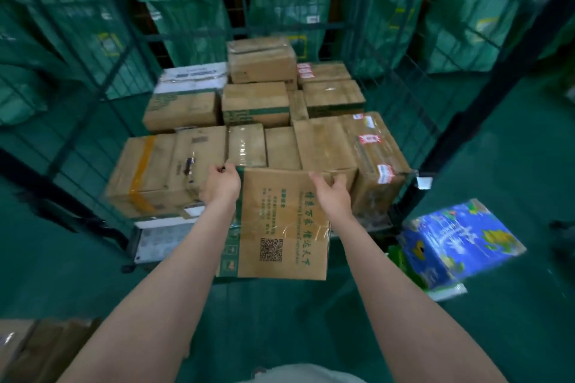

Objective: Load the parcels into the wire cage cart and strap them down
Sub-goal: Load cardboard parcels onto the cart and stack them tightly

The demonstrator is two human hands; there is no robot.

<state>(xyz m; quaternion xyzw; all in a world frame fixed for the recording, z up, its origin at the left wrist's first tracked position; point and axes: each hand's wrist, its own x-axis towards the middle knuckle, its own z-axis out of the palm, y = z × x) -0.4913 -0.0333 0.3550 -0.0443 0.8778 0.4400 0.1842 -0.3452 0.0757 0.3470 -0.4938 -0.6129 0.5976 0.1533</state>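
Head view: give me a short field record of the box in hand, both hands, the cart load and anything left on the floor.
cart: wire cage cart, stacked cartons inside
held box: brown carton with QR code, at the cart's open front
left hand: grips its far left corner
right hand: grips its far right edge
floor: blue printed box right of cart
strap: none visible

The wire cage cart [473, 102] has dark green mesh walls and an open near side. Taped brown cardboard boxes [255, 102] fill its floor in tight rows, with one top box [261, 59] stacked at the back. A flat printed box [280, 227], brown with green lettering and a QR code, is held tilted at the open front, its far edge at the front row.
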